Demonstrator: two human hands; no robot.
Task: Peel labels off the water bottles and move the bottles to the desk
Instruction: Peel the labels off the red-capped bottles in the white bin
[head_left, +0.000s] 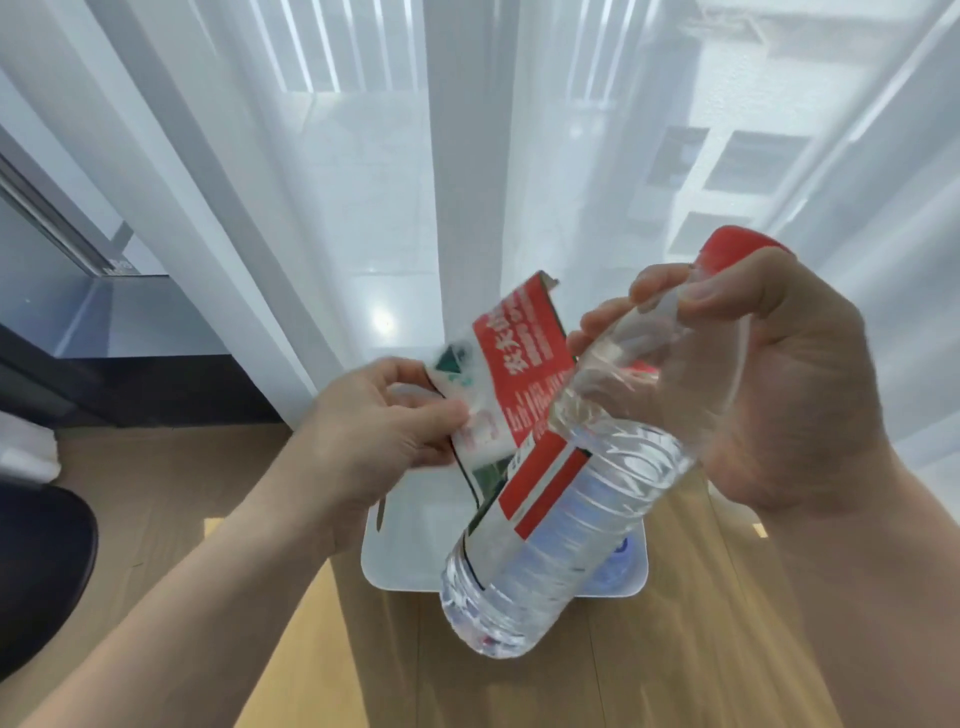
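Right hand (769, 384) grips the bottle (566, 499) neck, left hand (374, 431) pinches the half-peeled label (519, 374); a hard tug risks tearing it.

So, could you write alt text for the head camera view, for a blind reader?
A person's right hand grips a tilted clear water bottle near its red cap, while the left hand pinches the red label, partly peeled from it. Below them a white container sits on a wooden surface, with white curtains behind.
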